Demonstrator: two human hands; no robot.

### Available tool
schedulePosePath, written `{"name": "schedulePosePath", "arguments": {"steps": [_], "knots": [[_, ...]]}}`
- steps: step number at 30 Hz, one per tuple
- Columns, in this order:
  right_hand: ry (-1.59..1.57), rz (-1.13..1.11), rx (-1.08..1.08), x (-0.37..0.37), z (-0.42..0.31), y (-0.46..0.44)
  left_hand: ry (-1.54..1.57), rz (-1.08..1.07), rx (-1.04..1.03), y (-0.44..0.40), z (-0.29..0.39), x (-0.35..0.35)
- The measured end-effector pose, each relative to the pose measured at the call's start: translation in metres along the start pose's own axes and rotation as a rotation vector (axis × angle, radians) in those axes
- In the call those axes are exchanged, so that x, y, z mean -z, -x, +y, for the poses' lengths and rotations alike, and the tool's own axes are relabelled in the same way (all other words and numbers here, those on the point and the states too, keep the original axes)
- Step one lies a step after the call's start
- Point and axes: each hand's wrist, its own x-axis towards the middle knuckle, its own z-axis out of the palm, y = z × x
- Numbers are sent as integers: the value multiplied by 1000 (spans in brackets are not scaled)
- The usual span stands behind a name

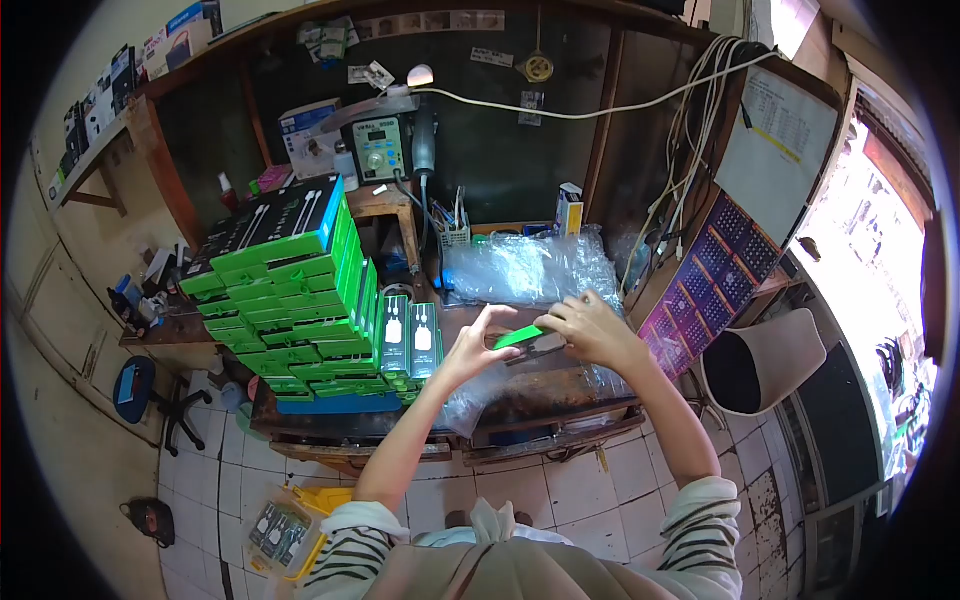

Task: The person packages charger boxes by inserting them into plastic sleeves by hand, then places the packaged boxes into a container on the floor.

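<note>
Over the desk's front part, a small box with a bright green side [517, 337] is held up between my two hands. My left hand [472, 350] grips its left end, thumb below and fingers curved above. At its right end, the fingers of my right hand [592, 328] are bent and closed on the upper corner. The box's other faces are mostly hidden from me. To the left rises a tall stack of black-and-green boxes [300, 290]. Two upright boxes with white charger pictures [410, 338] stand beside the stack, close to my left hand.
Clear plastic wrap [525, 268] covers the back of the desk [560, 385]. A soldering station [380, 148] stands behind on a small wooden shelf. Cables [690, 150] hang at the right near a purple calendar [715, 270]. A yellow-edged bin [285, 530] sits on the floor.
</note>
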Motion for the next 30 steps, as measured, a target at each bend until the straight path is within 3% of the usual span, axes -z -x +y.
{"name": "schedulePosePath", "arguments": {"steps": [2, 4, 5, 7, 8, 13, 17, 19, 23, 26, 30], "knots": [[15, 33, 9, -6, 5, -1, 10, 59, 74, 0, -6, 0], [-312, 317, -276, -8, 7, -1, 136, 128, 68, -1, -29, -3], [-311, 317, -267, -16, 8, -3, 258, 189, 64, -1, -41, -4], [-732, 564, -469, -35, 10, -5, 210, 194, 47, -1, -44, -4], [-1091, 539, -619, -41, 9, -7, 263, 199, 62, -1, -46, -4], [-1084, 585, -626, -55, 14, -14, 352, 171, 119, -2, -42, -6], [-1064, 531, -499, -51, 4, -21, 252, 164, 134, -6, -35, -14], [-1063, 359, -532, -49, -4, -24, 254, 212, -2, -10, -33, -17], [-860, 459, -323, -69, -16, -28, 295, 168, -58, -14, -24, -13], [-1059, 433, -398, -61, -31, -24, 299, 176, -90, -16, -24, -8], [-1013, 473, -440, -85, -27, -19, 275, 197, -63, -13, -18, -5]]}}
